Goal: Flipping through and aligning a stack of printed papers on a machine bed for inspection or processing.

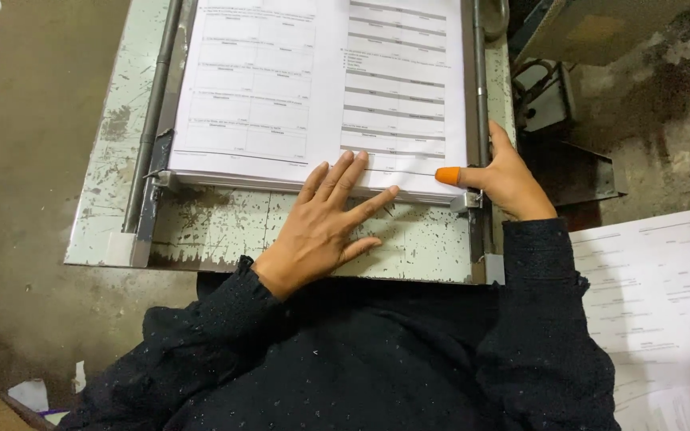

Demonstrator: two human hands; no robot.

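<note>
A thick stack of printed paper sheets (pixel 321 88) lies on a worn, pale green metal table (pixel 217 227) between two metal side rails. My left hand (pixel 325 223) rests flat with fingers spread, its fingertips on the near edge of the stack. My right hand (pixel 505 179) sits at the stack's near right corner beside the right rail (pixel 481 88). An orange rubber finger cot (pixel 447 175) covers one finger, which touches the top sheet's edge. Neither hand grips anything.
A left metal rail (pixel 153 112) bounds the stack. More printed sheets (pixel 664 303) lie at lower right. Dark machine parts (pixel 569 96) stand to the right of the table. A concrete floor (pixel 25 120) with paper scraps is on the left.
</note>
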